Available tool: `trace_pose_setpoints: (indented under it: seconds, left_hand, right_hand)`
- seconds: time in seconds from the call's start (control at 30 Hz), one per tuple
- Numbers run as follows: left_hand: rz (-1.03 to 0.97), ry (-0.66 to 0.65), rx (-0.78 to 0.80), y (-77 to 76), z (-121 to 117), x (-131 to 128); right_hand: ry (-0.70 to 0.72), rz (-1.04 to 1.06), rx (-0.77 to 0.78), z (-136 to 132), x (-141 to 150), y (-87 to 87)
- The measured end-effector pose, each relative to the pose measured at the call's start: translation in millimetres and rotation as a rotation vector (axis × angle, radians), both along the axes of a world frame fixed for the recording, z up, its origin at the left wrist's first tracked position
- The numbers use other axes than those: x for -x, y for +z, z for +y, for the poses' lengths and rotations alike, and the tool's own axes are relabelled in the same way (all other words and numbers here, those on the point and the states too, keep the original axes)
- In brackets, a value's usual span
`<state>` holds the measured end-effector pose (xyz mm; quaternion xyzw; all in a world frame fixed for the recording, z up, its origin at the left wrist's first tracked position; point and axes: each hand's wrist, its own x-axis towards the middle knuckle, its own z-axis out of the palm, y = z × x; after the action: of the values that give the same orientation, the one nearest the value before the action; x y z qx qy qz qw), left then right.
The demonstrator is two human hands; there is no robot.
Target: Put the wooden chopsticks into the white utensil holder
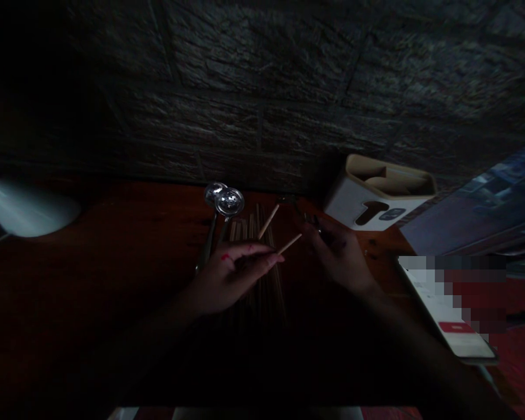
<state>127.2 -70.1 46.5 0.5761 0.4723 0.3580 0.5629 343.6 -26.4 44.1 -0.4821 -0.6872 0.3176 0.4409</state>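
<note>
My left hand is closed around a pair of wooden chopsticks, whose pale ends stick out past the thumb and fingers, pointing up and right. Under and behind that hand, several more chopsticks lie side by side on the wooden table. My right hand is just to the right with curled fingers around a small dark object with a shiny metal part; the dim light hides what it is. Two perforated metal spoons lie beyond my left hand, their handles toward me.
A white utensil caddy with a tan rim stands at the back right by the stone-block wall. A tablet-like device, partly pixelated, sits at the right edge. A white rounded object is at far left.
</note>
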Motion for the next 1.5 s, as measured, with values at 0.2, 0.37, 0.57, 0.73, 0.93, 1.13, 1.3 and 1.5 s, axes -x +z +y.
trace_pose_setpoints:
  seconds: [0.2,0.37,0.57,0.73,0.93,1.13,1.3,1.5]
  left_hand:
    - [0.002,0.004,0.013,-1.2,3.4,-0.1]
    - [-0.053,0.044,-0.001,-5.1,9.2,0.4]
    - [-0.046,0.024,-0.014,-0.5,6.7,0.8]
    - [-0.004,0.049,-0.019,-1.6,5.1,-2.6]
    - [-0.020,0.064,-0.034,-3.4,6.9,-3.1]
    - [-0.017,0.103,-0.011,-1.4,16.3,-1.5]
    - [-0.066,0.230,-0.054,18.8,38.1,-4.8]
    - [-0.242,0.211,-0.086,75.9,80.9,-28.4]
  right_hand:
    - [0.124,0.184,0.026,-13.1,10.3,9.8]
    - [0.172,0.336,0.151,-20.6,21.5,5.8]
    - [0.231,0.289,0.212,-20.0,24.5,0.0]
    - [0.134,0.224,0.121,-11.7,16.5,-0.1]
    - [-0.043,0.090,0.003,-3.0,5.4,-0.6]
    - [-0.025,0.008,-0.067,-6.5,8.2,-0.2]
    - [-0.058,0.027,-0.153,2.0,2.3,-0.3]
    - [-0.099,0.150,-0.123,12.4,-4.9,-2.5]
